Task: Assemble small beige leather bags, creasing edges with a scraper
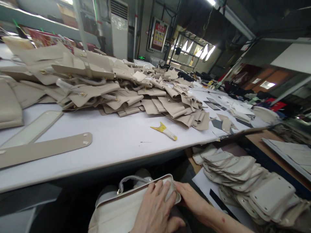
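A cream bag [121,212] with a plastic-wrapped handle [132,178] rests at the lap, below the table's front edge. My left hand [156,207] lies over its side near the right end, fingers spread on the panel. At the bag's right corner is my right hand [188,195], its fingertips partly hidden behind the edge and closed on the bag's rim.
Beige leather pieces are heaped [131,94] across the white table [116,139]. A yellow-and-white tool [164,130] lies near the front edge. Long beige strips [53,145] are at left. Stacked cream panels [269,194] stand at lower right.
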{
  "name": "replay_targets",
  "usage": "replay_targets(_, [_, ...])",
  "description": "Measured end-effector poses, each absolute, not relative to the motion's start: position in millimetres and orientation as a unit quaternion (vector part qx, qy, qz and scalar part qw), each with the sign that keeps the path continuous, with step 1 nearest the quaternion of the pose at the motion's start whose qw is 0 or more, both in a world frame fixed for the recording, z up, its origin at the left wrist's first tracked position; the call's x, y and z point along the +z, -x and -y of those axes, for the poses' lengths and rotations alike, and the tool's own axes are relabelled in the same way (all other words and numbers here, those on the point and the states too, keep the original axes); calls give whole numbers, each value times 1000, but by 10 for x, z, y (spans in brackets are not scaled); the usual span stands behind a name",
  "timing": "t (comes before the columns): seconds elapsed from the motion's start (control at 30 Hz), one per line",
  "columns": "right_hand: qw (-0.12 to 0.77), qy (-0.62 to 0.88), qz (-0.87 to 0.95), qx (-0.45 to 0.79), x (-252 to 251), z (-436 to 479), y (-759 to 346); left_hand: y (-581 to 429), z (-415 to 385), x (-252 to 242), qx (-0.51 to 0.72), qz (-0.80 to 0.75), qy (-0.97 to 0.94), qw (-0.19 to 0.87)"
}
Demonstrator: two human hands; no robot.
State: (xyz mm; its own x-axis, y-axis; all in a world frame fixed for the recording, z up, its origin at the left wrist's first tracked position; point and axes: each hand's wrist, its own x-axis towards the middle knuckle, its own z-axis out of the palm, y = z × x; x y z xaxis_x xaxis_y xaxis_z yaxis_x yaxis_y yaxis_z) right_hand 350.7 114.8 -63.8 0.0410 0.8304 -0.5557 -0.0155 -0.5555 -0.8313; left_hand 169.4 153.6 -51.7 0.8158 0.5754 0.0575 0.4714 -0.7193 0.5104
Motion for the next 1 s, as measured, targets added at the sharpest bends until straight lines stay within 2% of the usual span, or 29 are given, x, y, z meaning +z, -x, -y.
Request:
replay_targets(0.33, [273, 657, 472, 520, -664, -1224, -3483, -1681, -1600, -577, 91, -264, -921, 270])
replay_targets(0.53, [260, 662, 483, 511, -690, -1242, -3495, -1421, -1618, -625, 219, -274, -896, 273])
replay_targets(0.67, [326, 636, 423, 556, -658, -1179, -3416, -1161, -1649, -663, 302, -340, -873, 176])
replay_targets(0.8, [411, 558, 321, 646, -581, -1131, -3362, -968, -1684, -655, 295, -404, -861, 91])
replay_targets(0.9, [410, 493, 222, 735, -648, -1194, -3393, -885, -1665, -597, 273, -431, -858, 63])
replay_targets(1.0, [385, 530, 202, 728, -889, -1408, -3437, -880, -1626, -517, 255, -447, -855, 62])
